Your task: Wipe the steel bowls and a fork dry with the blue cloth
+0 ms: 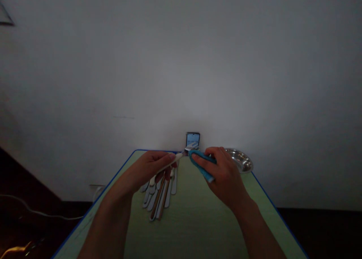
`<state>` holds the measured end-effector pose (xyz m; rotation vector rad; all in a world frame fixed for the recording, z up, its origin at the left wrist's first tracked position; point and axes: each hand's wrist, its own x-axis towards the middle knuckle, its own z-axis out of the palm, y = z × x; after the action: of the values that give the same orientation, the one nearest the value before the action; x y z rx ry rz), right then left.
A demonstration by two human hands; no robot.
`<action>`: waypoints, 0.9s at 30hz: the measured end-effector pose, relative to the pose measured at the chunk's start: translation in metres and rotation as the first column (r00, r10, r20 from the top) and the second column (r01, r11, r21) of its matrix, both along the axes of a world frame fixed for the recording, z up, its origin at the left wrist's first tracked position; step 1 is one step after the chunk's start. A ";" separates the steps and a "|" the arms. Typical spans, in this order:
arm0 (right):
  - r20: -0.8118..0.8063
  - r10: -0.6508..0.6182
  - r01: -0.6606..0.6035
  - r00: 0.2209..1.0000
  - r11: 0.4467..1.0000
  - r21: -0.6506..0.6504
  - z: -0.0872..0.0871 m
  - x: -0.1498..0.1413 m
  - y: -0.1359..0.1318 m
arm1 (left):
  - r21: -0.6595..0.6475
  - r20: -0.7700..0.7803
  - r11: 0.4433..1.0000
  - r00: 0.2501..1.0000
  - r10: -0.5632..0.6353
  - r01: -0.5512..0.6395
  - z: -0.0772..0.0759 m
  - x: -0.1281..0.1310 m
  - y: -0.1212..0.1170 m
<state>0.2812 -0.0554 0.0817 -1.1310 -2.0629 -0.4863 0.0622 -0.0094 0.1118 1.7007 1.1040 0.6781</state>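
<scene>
A fork (178, 157) with a pale handle and metal tines is held by its handle in my left hand (152, 166), above the table. My right hand (223, 174) grips a folded blue cloth (204, 167), whose tip is at the base of the fork's metal head. I cannot tell whether the cloth presses on it. Below my left hand lies a pile of cutlery (158, 200) with metal and brown handles; its far end is hidden behind that hand. A shiny metal bowl (241, 160) stands just beyond my right hand, partly covered by it.
A phone (192, 139) with a lit screen stands upright near the wall (181, 63), behind the fork. The light green table (203, 225) has a blue edge and narrows toward the wall. On the left, a white cable (36, 212) runs low beside the table.
</scene>
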 end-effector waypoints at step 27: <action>-0.038 -0.023 0.025 0.999 0.998 0.052 0.001 0.010 0.001 | -0.014 0.072 0.997 0.995 -0.075 0.076 -0.006 -0.016 0.001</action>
<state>0.2914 -0.0540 0.0831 -1.1272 -1.9955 -0.5244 0.0465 -0.0082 0.1058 1.6825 0.9882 0.6751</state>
